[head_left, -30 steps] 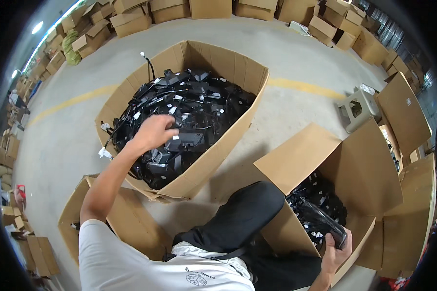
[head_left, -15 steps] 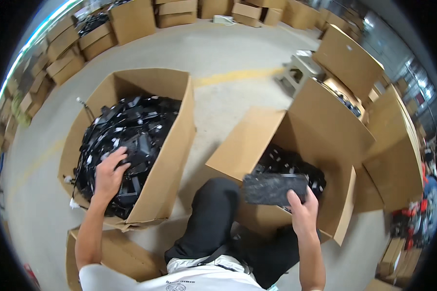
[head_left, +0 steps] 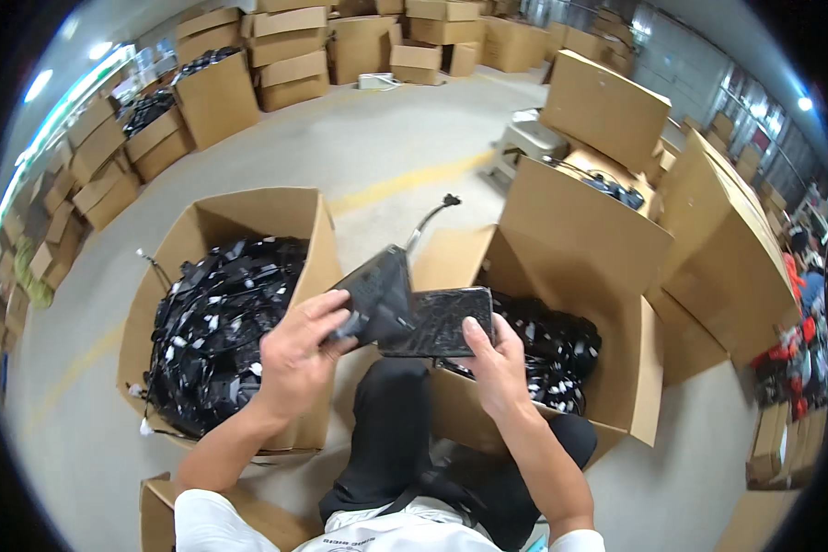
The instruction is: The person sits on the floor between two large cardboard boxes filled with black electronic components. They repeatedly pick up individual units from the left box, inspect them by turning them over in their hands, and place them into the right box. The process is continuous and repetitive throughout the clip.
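Here both hands (head_left: pixel 304 351) (head_left: pixel 499 363) (half-curled) grip black units (head_left: pixel 378 293) (head_left: pixel 443 324).

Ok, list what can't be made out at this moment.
All in the head view:
- Underside of the black slab in the right hand: faces away.
- Whether it touches the black case in the left hand: they overlap.
- Bottom of the left pile: buried.
- Lower-left box: cut by the lower edge.
- Clutter far right: too small.
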The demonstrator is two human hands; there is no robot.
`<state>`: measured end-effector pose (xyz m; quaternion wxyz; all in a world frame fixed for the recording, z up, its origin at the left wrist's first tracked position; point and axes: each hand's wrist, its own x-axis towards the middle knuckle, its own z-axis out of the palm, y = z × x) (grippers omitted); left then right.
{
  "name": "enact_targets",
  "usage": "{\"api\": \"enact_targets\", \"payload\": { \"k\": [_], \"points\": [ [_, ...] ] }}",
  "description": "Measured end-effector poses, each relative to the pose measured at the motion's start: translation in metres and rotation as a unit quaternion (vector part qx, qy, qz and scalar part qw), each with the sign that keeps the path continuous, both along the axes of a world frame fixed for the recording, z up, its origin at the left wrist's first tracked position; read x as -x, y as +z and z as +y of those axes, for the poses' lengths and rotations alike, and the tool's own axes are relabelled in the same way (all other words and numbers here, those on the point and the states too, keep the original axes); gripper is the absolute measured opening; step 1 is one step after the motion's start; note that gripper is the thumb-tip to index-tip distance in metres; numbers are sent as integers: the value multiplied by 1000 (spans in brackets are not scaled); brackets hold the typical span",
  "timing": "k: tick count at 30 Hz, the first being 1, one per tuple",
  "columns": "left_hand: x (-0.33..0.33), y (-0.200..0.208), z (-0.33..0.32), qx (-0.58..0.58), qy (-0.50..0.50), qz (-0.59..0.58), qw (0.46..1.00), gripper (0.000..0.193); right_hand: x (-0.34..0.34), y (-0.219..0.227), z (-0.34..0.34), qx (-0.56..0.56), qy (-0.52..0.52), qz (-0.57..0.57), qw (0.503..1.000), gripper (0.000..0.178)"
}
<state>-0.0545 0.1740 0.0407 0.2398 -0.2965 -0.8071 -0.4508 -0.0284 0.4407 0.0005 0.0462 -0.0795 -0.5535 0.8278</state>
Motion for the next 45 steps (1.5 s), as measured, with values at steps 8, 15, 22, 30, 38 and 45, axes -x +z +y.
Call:
{"api": "enact_targets", "payload": {
  "k": [8,15,22,30,38,45],
  "points": [
    [-21,-18,80,221,-87,257,937,29,-37,-9,28,-19,-30,107,994,41],
    [-32,-5,105,-161,-177,-297,925,62,-76,-12,48,-4,-35,109,993,56],
    [-58,-36,129,-226,-155,-407,872,53,-93,-46,56,-11,-67,87,994,64],
    [-56,-53,148,-157,-58,-335,927,52,-109,-70,60,30,-96,45,994,66],
    [-51,-40,126,61,-269,-380,883,65,-139,-10,111,-289,47,68,954,69],
    [-29,-26,182,-11,-165,-514,842,57,-61,-16,168,-194,-38,176,964,102]
  ]
}}
